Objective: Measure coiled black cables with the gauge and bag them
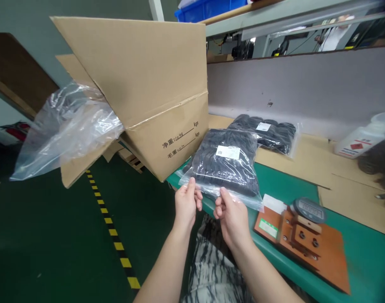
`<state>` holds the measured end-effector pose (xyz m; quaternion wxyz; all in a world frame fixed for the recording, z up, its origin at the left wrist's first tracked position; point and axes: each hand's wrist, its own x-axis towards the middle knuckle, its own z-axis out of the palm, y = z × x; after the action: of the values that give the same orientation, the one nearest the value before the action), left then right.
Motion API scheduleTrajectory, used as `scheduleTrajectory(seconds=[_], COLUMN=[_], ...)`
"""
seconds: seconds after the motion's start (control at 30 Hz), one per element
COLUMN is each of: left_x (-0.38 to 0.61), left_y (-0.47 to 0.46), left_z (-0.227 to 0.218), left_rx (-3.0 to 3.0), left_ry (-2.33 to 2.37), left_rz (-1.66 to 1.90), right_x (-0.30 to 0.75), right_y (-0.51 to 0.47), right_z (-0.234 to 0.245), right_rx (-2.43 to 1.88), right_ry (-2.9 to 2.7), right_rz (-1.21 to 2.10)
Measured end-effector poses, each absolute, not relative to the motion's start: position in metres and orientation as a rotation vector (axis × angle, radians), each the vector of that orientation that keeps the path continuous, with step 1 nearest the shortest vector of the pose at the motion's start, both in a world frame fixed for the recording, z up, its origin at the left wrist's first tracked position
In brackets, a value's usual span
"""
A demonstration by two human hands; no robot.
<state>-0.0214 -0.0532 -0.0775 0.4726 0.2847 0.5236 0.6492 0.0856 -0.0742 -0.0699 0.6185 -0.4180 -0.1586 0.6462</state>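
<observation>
A clear plastic bag (224, 172) full of black ring-like parts lies on the green bench, a white label on its upper face. Its flat open-end strip faces me. My left hand (186, 204) pinches that strip near its left part, thumb on top. My right hand (232, 214) pinches the same strip farther right. Behind it rests another clear bag (266, 132) of black coiled or ring-shaped parts, also labelled. To the left stands a large open cardboard box (167, 139) with handwritten weights on its side.
A plastic liner (75, 122) hangs out of the box's left side. On the bench, a digital gauge (309, 210) sits on an orange fixture plate (331, 252). A white bottle (364, 136) stands at the right on cardboard sheets (306, 164). A blue bin (208, 9) is overhead.
</observation>
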Motion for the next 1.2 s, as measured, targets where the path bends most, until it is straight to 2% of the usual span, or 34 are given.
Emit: scheduleTrajectory(seconds=[0.3, 0.63, 0.97, 1.2], left_x=[-0.017, 0.001, -0.001, -0.038], left_y=[-0.053, -0.064, -0.064, -0.060], left_z=[-0.077, -0.077, -0.081, -0.075], left_rx=[0.649, 0.666, 0.603, 0.523], left_ry=[1.247, 1.072, 1.103, 1.222], left_rz=[1.614, 1.327, 1.391, 1.642], right_x=[0.080, 0.081, 0.085, 0.086], right_y=[-0.068, -0.070, -0.071, -0.071], right_z=[-0.075, -0.079, -0.082, -0.084], right_rx=[-0.957, -0.863, -0.856, -0.921], right_ry=[-0.432, -0.533, -0.562, -0.515], right_rz=[1.507, 1.572, 1.609, 1.575])
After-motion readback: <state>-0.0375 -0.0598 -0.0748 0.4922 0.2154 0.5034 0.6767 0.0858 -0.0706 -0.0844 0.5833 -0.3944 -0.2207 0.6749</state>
